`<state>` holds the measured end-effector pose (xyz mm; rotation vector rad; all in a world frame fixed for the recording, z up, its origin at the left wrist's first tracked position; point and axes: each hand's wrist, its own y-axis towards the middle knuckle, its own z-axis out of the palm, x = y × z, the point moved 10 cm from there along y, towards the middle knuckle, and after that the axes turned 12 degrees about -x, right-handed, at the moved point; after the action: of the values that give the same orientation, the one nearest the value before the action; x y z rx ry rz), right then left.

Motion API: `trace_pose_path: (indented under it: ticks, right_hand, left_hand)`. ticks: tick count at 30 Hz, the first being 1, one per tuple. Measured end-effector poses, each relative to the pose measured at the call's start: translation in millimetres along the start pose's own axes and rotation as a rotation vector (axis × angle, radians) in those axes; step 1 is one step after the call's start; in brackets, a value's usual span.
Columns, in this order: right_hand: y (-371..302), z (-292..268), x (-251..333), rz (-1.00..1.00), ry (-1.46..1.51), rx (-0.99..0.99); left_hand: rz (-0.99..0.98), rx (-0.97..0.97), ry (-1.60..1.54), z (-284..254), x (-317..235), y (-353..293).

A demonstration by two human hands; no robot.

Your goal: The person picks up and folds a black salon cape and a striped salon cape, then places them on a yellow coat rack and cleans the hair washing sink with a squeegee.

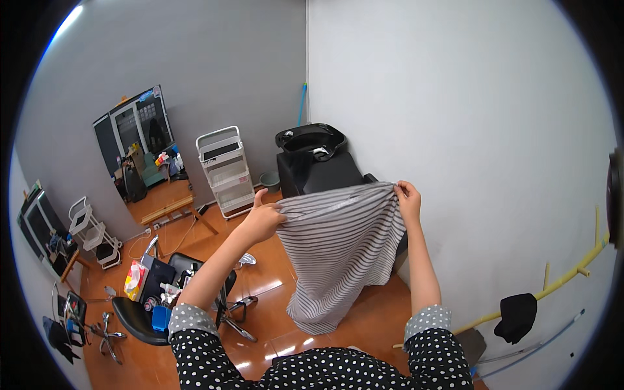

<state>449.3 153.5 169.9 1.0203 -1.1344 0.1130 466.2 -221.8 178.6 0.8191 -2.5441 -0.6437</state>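
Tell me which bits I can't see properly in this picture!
All in the head view:
Lower part of the black padded wash chair: mostly hidden behind the grey-and-white striped cloth.
Dark rounded object at far right: cut off by the picture's edge.
Small mixed-colour containers on the shiny black seat: too small to identify.

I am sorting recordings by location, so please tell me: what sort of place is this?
Probably a hair salon: the black shampoo basin, the tall mirror and the white tiered trolley beside it suggest this.
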Motion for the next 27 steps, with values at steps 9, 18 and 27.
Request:
trace_pose_path:
  ticks: [9, 18, 27]
  right_hand:
    - [-8, -11, -31, 0.086, 0.016, 0.005]
    - [29, -19, 29, -0.072, -0.072, -0.065]
    - [117, -35, 184, -0.554, -0.084, -0.296]
  left_hand:
    - [-0.071, 0.001, 0.053, -13, -2, -1]
    - [-0.436, -0.202, 0.571, -59, 33, 36]
    - [-0.596, -0.679, 0.674, -191, 37, 130]
